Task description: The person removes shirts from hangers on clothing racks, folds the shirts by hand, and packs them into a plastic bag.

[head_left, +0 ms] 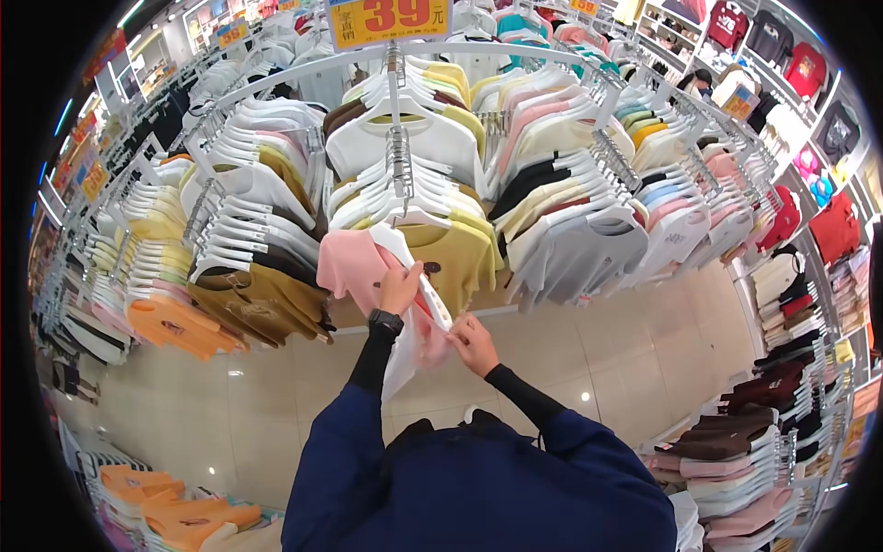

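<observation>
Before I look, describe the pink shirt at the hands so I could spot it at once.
Find the big yellow price sign at the top, then follow the middle row of shirts down to the hands. The pink shirt is there, at the near end. Its pale pink stands out beside the mustard shirt, and a slanted white hanger is gripped against it.

The left hand (401, 289) is on the hanger (430, 298), the right hand (475, 345) at its near end. The shirt (348, 258) lies along the hanger's left side, before the central row (409, 138). 1 row (248, 225) stands left of that, another row (575, 248) right. The price sign (391, 23) is above the central row, wall shelves (782, 74) far right, 1 rack (736, 469) near right.
</observation>
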### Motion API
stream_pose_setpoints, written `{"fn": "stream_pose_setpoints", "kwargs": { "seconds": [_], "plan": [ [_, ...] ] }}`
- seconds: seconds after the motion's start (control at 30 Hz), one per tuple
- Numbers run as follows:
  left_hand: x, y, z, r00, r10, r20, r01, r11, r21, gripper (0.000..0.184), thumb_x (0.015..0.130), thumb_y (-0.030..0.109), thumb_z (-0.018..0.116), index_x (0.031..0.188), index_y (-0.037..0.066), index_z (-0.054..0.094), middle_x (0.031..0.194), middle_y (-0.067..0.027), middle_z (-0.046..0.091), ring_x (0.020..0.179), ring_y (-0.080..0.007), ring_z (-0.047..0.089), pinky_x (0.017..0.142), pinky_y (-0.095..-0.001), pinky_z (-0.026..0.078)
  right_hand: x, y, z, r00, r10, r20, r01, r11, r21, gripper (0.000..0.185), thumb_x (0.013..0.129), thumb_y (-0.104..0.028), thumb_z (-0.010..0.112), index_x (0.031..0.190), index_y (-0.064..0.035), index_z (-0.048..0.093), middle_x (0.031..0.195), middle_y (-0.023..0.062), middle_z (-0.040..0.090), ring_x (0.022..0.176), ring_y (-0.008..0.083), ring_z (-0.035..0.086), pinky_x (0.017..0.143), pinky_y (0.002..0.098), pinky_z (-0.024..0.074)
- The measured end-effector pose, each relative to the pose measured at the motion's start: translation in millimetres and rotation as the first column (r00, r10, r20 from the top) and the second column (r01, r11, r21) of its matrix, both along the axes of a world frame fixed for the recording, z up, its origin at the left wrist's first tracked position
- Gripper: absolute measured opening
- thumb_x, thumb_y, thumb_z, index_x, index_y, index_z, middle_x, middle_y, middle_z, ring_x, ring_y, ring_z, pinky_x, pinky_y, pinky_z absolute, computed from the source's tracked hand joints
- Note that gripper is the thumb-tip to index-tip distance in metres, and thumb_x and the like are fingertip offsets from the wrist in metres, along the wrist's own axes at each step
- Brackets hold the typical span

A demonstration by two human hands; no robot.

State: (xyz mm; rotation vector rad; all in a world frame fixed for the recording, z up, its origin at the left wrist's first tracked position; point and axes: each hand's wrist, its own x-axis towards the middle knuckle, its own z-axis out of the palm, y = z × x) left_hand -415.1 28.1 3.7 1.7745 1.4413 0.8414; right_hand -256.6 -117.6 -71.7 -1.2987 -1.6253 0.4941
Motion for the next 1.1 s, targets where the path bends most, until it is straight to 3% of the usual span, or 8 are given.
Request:
{"fn": "stream_pose_setpoints", "kwargs": {
  "seconds": [0.2,0.33,0.5,0.67,0.77,0.87,0.97,1.1],
  "plan": [
    [25.8,-9.7,-2.6,0.986,0.024,0.167,0.000,0.990,-0.140,0.058,0.091,0.049,0.053,0.066,-0.001,0.067,0.055,-0.0094,0.061,0.054,-0.0208,0.061,0.056,-0.0347,0.044,-15.3,-21.7,-56.8,0.969,-0.210,0.133,0.210,0.978,0.015,0.011,0.085,-0.012,0.066,0.089,-0.0037,0.059,0.084,0.0113,0.054,0.071,0.0307,0.056,0.059,0.0388,0.0445],
    [31.3,-10.3,-9.7,0.967,0.012,0.253,0.022,0.991,-0.133,0.058,0.092,0.048,0.053,0.063,0.001,0.066,0.053,-0.0075,0.060,0.053,-0.0193,0.060,0.055,-0.0338,0.044,-13.2,39.4,-131.9,0.983,-0.099,0.157,0.124,0.980,-0.158,0.011,0.088,-0.015,0.060,0.094,-0.0054,0.060,0.081,0.0155,0.060,0.083,0.0382,0.059,0.069,0.0452,0.0485],
    [27.7,-16.1,2.8,0.972,0.011,0.236,0.024,0.989,-0.143,0.058,0.092,0.048,0.052,0.063,0.000,0.066,0.053,-0.0070,0.060,0.052,-0.0189,0.060,0.057,-0.0341,0.046,-30.2,89.1,-108.2,0.865,0.096,0.492,0.187,0.848,-0.496,0.021,0.091,-0.019,0.057,0.108,-0.0075,0.060,0.103,0.0190,0.064,0.097,0.0353,0.062,0.081,0.0423,0.0505],
    [22.5,-22.7,11.9,0.969,0.019,0.247,0.029,0.981,-0.189,0.059,0.092,0.048,0.052,0.061,0.000,0.066,0.053,-0.0079,0.061,0.054,-0.0200,0.061,0.059,-0.0337,0.047,-24.4,116.7,-121.7,0.989,-0.110,-0.099,0.092,0.981,-0.171,0.027,0.094,-0.020,0.055,0.117,-0.0067,0.058,0.109,0.0160,0.064,0.098,0.0246,0.064,0.081,0.0359,0.0514],
    [19.7,-16.7,7.5,0.956,0.013,0.292,0.051,0.976,-0.212,0.054,0.094,0.044,0.053,0.067,0.000,0.066,0.053,-0.0050,0.057,0.051,-0.0144,0.055,0.053,-0.0294,0.042,-32.1,146.2,-141.2,0.806,-0.090,-0.584,0.040,0.994,-0.098,0.027,0.094,-0.022,0.058,0.113,-0.0025,0.057,0.096,0.0115,0.065,0.090,0.0151,0.064,0.075,0.0285,0.0509],
    [21.1,-13.0,-3.6,0.955,0.006,0.297,0.058,0.977,-0.206,0.053,0.096,0.044,0.052,0.071,-0.001,0.067,0.053,-0.0030,0.056,0.050,-0.0121,0.053,0.050,-0.0282,0.040,-19.7,142.8,-64.6,0.951,-0.203,-0.232,0.208,0.978,-0.001,0.029,0.085,-0.025,0.068,0.103,-0.0051,0.058,0.072,0.0064,0.061,0.067,0.0163,0.060,0.063,0.0306,0.0503],
    [21.4,-17.8,3.7,0.968,0.005,0.251,0.036,0.986,-0.160,0.055,0.096,0.045,0.050,0.072,-0.001,0.067,0.053,-0.0028,0.056,0.050,-0.0125,0.053,0.051,-0.0287,0.041,-29.9,135.4,-25.9,0.931,-0.145,-0.336,0.159,0.987,0.015,0.021,0.086,-0.022,0.065,0.097,-0.0057,0.057,0.071,0.0075,0.058,0.064,0.0155,0.055,0.063,0.0311,0.0490],
    [18.3,-25.4,20.5,0.971,0.010,0.238,0.044,0.974,-0.223,0.057,0.094,0.047,0.050,0.068,0.000,0.067,0.053,-0.0057,0.058,0.051,-0.0164,0.058,0.056,-0.0309,0.044,-36.2,123.8,-73.0,0.998,-0.044,-0.055,0.055,0.977,0.205,0.016,0.089,-0.019,0.056,0.098,-0.0062,0.056,0.092,0.0140,0.065,0.084,0.0332,0.062,0.089,0.0465,0.0411]
  ]
}}
